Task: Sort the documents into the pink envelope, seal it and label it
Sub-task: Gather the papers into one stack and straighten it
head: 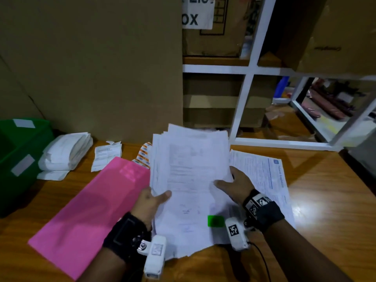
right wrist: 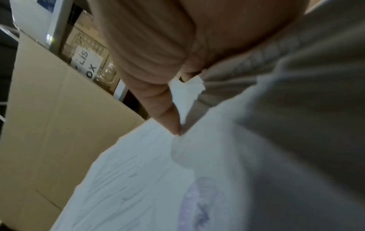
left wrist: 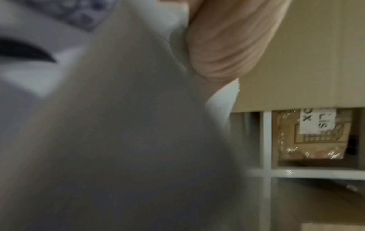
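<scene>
A loose stack of white printed documents [head: 191, 176] is held up off the wooden table, tilted away from me. My left hand [head: 152, 200] grips its left edge, thumb on top. My right hand [head: 234, 185] grips the right edge, thumb across the top sheet. The pink envelope [head: 87, 212] lies flat on the table to the left, partly under the stack. In the left wrist view the blurred documents [left wrist: 118, 132] fill the frame under my palm [left wrist: 227, 39]. In the right wrist view my thumb [right wrist: 158, 96] presses on the documents [right wrist: 138, 179].
More printed sheets [head: 268, 180] lie on the table [head: 325, 210] under my right hand. A small green tag [head: 215, 220] shows near the stack. A green bin [head: 18, 155], folded white bundles [head: 67, 151] and slips [head: 105, 155] sit left. Cardboard boxes [head: 91, 64] and a white shelf [head: 244, 102] stand behind.
</scene>
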